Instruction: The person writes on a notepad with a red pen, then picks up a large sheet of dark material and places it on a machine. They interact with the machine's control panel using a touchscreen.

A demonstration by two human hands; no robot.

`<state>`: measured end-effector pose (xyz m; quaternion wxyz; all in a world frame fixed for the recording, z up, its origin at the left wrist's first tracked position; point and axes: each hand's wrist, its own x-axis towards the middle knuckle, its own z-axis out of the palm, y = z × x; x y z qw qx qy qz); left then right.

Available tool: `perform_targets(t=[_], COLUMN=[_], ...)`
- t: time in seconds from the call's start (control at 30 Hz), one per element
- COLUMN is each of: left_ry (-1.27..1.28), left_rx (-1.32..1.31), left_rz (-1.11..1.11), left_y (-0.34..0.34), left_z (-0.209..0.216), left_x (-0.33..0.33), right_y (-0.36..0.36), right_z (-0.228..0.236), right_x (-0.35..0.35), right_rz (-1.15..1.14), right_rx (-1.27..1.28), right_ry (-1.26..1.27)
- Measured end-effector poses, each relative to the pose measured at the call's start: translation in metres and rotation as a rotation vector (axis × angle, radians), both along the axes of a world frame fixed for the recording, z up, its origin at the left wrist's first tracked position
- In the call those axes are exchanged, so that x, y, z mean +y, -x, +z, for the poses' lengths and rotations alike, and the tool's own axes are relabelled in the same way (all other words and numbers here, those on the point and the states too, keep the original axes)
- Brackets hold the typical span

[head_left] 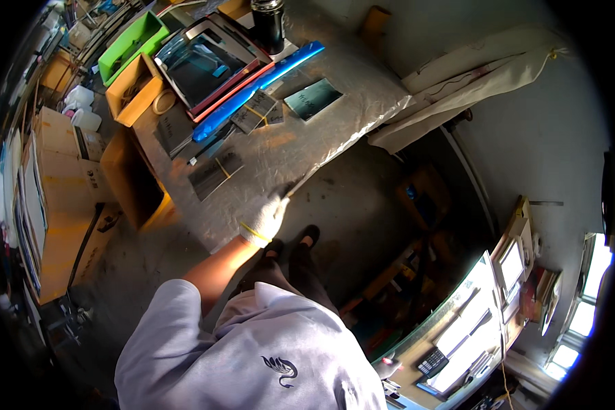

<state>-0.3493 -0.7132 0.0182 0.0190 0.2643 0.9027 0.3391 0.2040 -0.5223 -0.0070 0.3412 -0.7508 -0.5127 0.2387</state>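
Gloved left hand (265, 215) closes on a thin dark tool (295, 186) at the near edge of the plastic-covered grey workbench (335, 130), with dark rectangular plates (214, 172) lying just to its left; the right hand is out of view.

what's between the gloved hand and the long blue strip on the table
In the head view, a dark flat plate with a yellow band lies between the gloved hand and the blue strip, on the plastic-covered table.
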Motion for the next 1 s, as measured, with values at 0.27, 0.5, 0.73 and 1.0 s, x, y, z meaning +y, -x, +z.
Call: perform_targets(t=[0.27, 0.5, 0.73, 1.0], left_ry=[-0.117, -0.128, -0.280, -0.864], left_rx=[0.342, 0.490, 0.094, -0.557], left_rz=[-0.300, -0.326, -0.471, -0.393], left_y=[-0.030, -0.031, -0.040, -0.023], left_z=[0.086, 0.117, 0.136, 0.132], left_x=[0.043, 0.015, 0.000, -0.012], right_y=[0.338, 0.417, 0.395, 0.373], right_z=[0.131, 0.180, 0.172, 0.189], right_x=[0.033, -0.013, -0.025, -0.016], right_rz=[0.990, 1.126, 1.231, 1.086], right_rx=[0.483, 0.924, 0.761, 0.536], right_ry=[0.112, 0.725, 0.471, 0.265])
